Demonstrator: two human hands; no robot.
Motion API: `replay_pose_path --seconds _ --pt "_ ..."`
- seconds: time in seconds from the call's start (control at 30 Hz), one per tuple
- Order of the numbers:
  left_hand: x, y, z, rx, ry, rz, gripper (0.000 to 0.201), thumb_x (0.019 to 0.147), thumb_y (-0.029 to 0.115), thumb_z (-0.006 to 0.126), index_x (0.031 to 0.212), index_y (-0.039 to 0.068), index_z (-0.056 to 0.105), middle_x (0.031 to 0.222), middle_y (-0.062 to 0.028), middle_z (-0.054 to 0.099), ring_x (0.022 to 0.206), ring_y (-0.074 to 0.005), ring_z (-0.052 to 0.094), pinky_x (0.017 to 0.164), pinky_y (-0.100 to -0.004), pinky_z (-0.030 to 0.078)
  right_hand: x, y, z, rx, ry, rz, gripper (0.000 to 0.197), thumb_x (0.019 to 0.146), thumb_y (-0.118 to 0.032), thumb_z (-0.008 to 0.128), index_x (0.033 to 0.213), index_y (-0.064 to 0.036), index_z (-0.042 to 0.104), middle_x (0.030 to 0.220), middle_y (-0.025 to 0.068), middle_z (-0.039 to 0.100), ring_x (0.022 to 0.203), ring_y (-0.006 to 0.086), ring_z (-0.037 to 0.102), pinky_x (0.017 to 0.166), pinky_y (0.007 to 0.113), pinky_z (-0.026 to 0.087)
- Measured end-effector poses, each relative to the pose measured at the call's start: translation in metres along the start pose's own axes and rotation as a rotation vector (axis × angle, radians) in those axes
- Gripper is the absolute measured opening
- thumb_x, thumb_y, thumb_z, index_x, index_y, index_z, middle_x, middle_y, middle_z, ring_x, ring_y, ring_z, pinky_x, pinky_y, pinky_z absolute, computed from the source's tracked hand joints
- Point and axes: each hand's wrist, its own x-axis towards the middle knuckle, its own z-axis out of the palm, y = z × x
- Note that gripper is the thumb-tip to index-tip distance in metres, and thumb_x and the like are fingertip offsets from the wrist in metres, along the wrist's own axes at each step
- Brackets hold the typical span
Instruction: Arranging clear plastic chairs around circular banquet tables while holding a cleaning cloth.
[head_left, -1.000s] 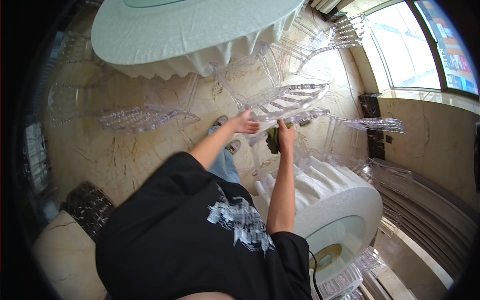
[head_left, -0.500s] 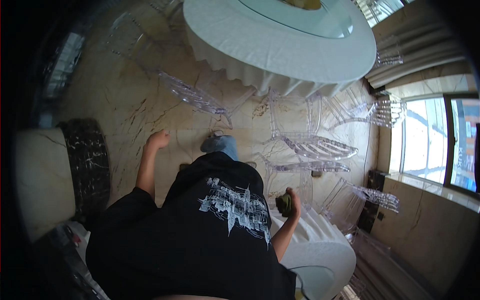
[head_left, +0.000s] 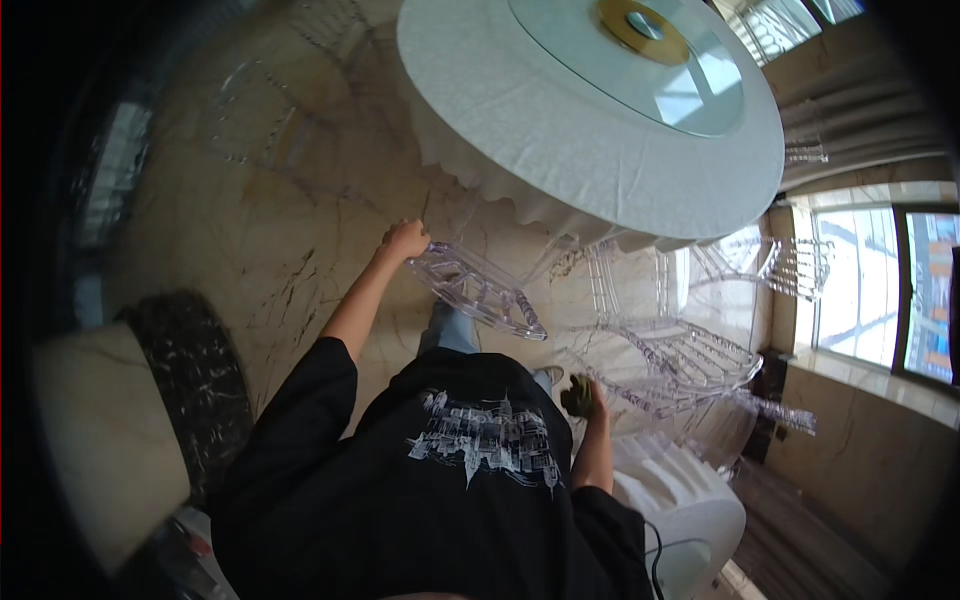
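Note:
My left hand (head_left: 407, 240) is closed around the upper corner of a clear plastic chair (head_left: 480, 290), whose slatted back lies in front of me. In my right hand (head_left: 599, 404), held low by my right side, is a crumpled dark green cloth (head_left: 577, 396). Just beyond the chair stands a large round table (head_left: 540, 130) draped in white cloth. A round glass turntable (head_left: 600, 70) with a gold centre lies on it.
Several more clear chairs (head_left: 690, 355) stand to the right, near the window (head_left: 855, 280). Behind my right arm is another white-draped table (head_left: 680, 490). A dark marble-edged pillar (head_left: 195, 390) rises at the left. Faint clear chairs (head_left: 270, 130) stand far left on the marble floor.
My left hand has reached forward and right and taken hold of the clear chair's back. I have moved closer to the big table. The green cloth stays in my right hand.

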Motion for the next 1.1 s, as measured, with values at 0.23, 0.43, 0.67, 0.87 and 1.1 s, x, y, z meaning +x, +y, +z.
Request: replay_pose_path --seconds 0.23,0.43,0.67,0.87,1.1 --pt "0.057 -0.015 0.065 0.302 -1.175 -0.191 0.039 0.076 0.025 0.052 0.108 0.004 0.058 0.108 -0.02 0.056 0.09 -0.0266 0.06 0.076 -0.0358 0.048 0.061 -0.076 0.206 -0.767 0.401 -0.015 0.032 0.08 -0.037 0.055 0.087 -0.0059 0.06 0.065 0.0104 0.059 0.046 0.0221 0.052 0.043 0.035 0.043" --pt "0.063 0.014 0.071 0.428 -1.042 -0.084 0.033 0.078 0.019 0.049 0.106 0.005 0.059 0.102 -0.0141 0.06 0.088 -0.0244 0.061 0.075 -0.034 0.049 0.09 -0.071 0.23 -1.04 0.399 0.301 0.03 0.074 -0.035 0.061 0.078 -0.0052 0.061 0.066 0.0112 0.06 0.048 0.023 0.055 0.044 0.035 0.043" --pt "0.063 -0.019 0.081 0.105 -1.08 -0.468 0.026 0.071 0.016 0.059 0.094 0.006 0.065 0.097 -0.0136 0.063 0.089 -0.0217 0.062 0.076 -0.0318 0.049 0.124 -0.065 0.233 -0.74 0.08 0.768 0.018 0.08 -0.027 0.054 0.077 -0.0088 0.058 0.068 0.0118 0.06 0.048 0.0248 0.051 0.044 0.038 0.042" --pt "0.048 0.001 0.061 0.332 -0.851 -0.387 0.027 0.067 0.015 0.065 0.093 0.005 0.065 0.1 -0.0144 0.062 0.095 -0.0241 0.06 0.078 -0.0314 0.049 0.115 -0.055 0.229 -1.0 0.33 0.329 0.027 0.069 -0.029 0.064 0.081 -0.005 0.059 0.072 0.0112 0.061 0.056 0.0253 0.057 0.049 0.04 0.046" --pt "0.019 -0.011 0.054 0.33 -0.851 -0.405 0.029 0.068 0.016 0.065 0.095 0.006 0.064 0.103 -0.0142 0.061 0.098 -0.0249 0.059 0.081 -0.0322 0.048 0.13 -0.021 0.182 -1.215 0.361 0.13 0.055 0.06 -0.036 0.069 0.092 0.008 0.06 0.085 0.016 0.063 0.072 0.0259 0.062 0.064 0.038 0.049"
